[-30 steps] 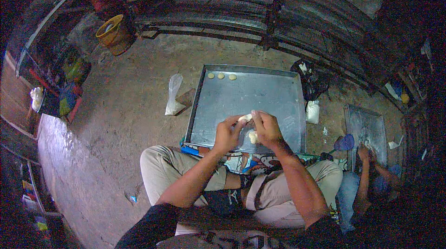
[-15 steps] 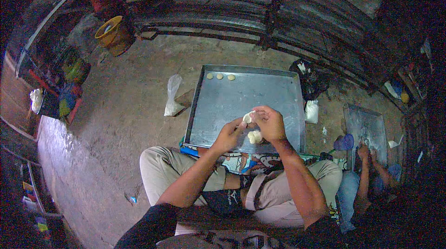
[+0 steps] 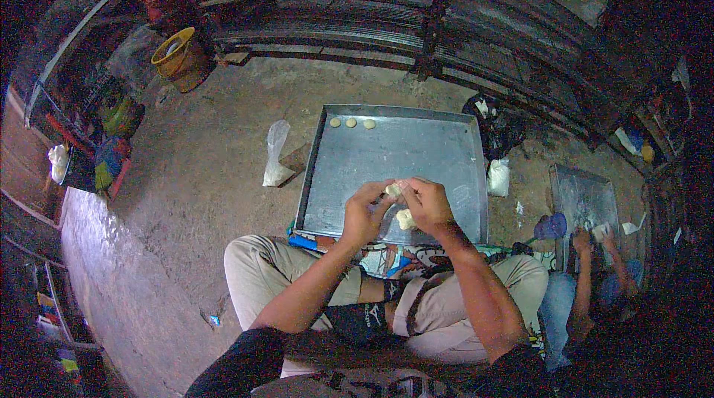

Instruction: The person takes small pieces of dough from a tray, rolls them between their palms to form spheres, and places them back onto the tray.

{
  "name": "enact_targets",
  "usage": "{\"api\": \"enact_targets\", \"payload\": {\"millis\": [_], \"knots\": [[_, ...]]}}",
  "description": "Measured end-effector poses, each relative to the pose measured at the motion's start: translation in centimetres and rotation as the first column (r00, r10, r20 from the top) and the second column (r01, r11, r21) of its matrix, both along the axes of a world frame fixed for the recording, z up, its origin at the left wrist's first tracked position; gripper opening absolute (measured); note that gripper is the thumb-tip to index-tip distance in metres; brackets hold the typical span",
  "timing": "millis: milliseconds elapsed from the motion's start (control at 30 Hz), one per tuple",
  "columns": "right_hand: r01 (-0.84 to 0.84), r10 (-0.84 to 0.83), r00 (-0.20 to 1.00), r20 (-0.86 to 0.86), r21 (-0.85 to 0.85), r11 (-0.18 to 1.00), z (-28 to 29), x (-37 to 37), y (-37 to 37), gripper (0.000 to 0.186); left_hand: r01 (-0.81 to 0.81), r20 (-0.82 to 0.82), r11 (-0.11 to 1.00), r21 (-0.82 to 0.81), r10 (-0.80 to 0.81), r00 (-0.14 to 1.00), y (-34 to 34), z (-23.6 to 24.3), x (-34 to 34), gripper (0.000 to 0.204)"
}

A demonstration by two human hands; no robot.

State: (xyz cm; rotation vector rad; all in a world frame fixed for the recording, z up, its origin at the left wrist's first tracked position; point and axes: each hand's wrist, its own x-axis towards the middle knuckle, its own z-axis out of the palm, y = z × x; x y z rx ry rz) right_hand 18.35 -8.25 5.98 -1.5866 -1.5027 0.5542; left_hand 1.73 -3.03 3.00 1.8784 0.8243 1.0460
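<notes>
One deep yellow plastic bucket (image 3: 182, 63) with a round rim stands far left on the rough grey-brown floor (image 3: 186, 175). To its right and nearer, one clear plastic bag (image 3: 276, 153), drawn up tall and thin, holds a white, powdery-looking mass at its base. Right of that bag is one large rectangular grey metal tray (image 3: 416, 145) with raised walls, its surface scuffed and streaked with white. Three flat, round, pale cream dough discs (image 3: 351, 123) lie in a row at its far left corner, a little apart. Over the tray's near half, the left hand (image 3: 364, 212) has its fingers curled inward, closed on one small, soft, pale dough piece (image 3: 393, 191). The right hand (image 3: 425, 203) pinches the same piece from the right, fingers bent and nearly together. Just nearer, between the hands, is one lumpy cream dough ball (image 3: 404, 219); whether the right hand touches it, I cannot tell. Right of the tray come one plump white bag (image 3: 499, 177) and, farther, one crumpled black plastic bag (image 3: 497, 130). Well to the right, a co-worker's two hands (image 3: 582, 240), one blurred, are at the near end of a second metal tray (image 3: 584, 193).
</notes>
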Motion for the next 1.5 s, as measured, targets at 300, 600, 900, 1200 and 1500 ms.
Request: {"api": "enact_targets", "payload": {"millis": [300, 600, 900, 1200, 1500], "knots": [[0.051, -0.093, 0.940, -0.330, -0.133, 0.990, -1.9, -0.9, 0.1, 0.031, -0.084, -0.091, 0.996, -0.037, 0.081, 0.993, -0.2, -0.2, 0.1, 0.038], [0.057, -0.058, 0.998, -0.001, -0.126, 0.990, 1.0, -0.9, 0.0, 0.022, 0.116, 0.181, 0.915, -0.386, -0.048, 0.982, 0.6, -1.8, 0.0, 0.028], [-0.076, 0.074, 0.988, -0.139, -0.009, 0.997, -0.4, -1.4, -0.2, 0.027, 0.050, 0.082, 0.929, -0.368, -0.021, 0.996, 1.6, -3.1, -0.3, 0.029], [-0.040, 0.030, 0.994, -0.108, -0.092, 0.995, -0.3, -1.0, -0.1, 0.025, 0.265, 0.311, 0.724, -0.637, -0.073, 0.948, 1.2, -4.0, -0.5, 0.027], [-0.014, -0.005, 0.980, -0.197, -0.096, 0.995, -2.2, -0.5, 0.1, 0.026, 0.180, 0.109, 0.822, -0.541, -0.143, 0.984, 0.8, -1.4, -0.4, 0.033]]}}
